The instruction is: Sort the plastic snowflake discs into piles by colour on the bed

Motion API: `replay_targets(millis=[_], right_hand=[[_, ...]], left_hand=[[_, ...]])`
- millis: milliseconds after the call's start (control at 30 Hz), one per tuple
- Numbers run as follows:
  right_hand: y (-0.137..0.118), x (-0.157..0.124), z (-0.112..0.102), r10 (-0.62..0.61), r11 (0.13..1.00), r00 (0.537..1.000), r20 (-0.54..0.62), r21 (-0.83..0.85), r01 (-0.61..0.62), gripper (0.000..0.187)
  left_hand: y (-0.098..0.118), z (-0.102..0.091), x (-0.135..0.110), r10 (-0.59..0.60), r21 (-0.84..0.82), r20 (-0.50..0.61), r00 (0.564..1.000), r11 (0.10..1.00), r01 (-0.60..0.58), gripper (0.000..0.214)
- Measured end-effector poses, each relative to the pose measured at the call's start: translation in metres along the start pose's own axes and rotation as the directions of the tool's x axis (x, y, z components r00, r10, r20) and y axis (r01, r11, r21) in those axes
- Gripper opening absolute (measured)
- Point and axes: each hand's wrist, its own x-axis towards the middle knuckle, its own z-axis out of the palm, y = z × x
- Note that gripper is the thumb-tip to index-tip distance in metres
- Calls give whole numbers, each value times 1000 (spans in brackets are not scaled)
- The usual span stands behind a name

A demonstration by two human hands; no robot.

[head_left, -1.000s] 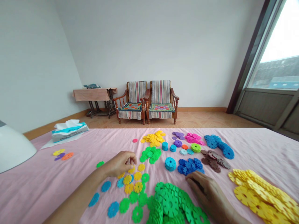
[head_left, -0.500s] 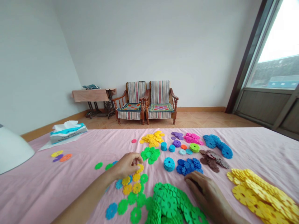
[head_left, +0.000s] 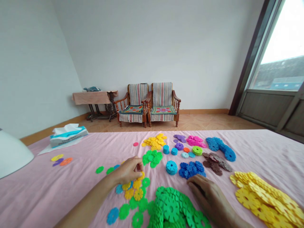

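My left hand (head_left: 130, 171) hovers low over scattered snowflake discs, thumb and fingers closed at the edge of a yellow disc (head_left: 142, 175). The fingers partly cover that disc. Just below lie more yellow discs (head_left: 138, 194), with green discs (head_left: 142, 204) and a blue disc (head_left: 112, 216) nearer me. My right hand (head_left: 207, 193) rests on the cloth with its fingers stretched out loosely, nothing in it. Its fingertips are beside the dark blue disc pile (head_left: 192, 169), and a large green disc pile (head_left: 171, 207) lies to its left.
A pink cloth (head_left: 78, 180) covers the table. Large yellow discs (head_left: 268, 196) lie right, brown ones (head_left: 215, 163) and blue ones (head_left: 220, 148) farther back. A light blue stack (head_left: 171, 167) stands mid-table. A tissue pack (head_left: 68, 136) and a white rounded object (head_left: 14, 155) are left.
My left hand has shifted only slightly, and the yellow disc at its fingertips sits a little nearer me. My right hand has stayed put. The whole view has drifted slightly.
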Motion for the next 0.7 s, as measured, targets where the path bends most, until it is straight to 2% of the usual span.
replay_targets(millis=[233,367,467,600,700], right_hand=[[2,-1,2,-4,1000,1000,4,1,4,30],[2,-1,2,-1,1000,1000,8,5,1,33],[1,-1,1,-4,1000,1000,10,7,4,32],[-1,0,-1,1,1000,1000,3,-5,-1,29],[-1,0,0,-5,1000,1000,-3,-13,5,29]], left_hand=[[7,-9,-6,-47,-39,103,994,998,52,25],[6,-7,-7,-49,-83,111,993,995,58,23],[4,-5,-6,-24,-178,110,994,983,43,21],[3,-10,9,-89,-353,-18,996,932,77,21],[2,-15,34,-178,-402,-134,975,909,111,20]])
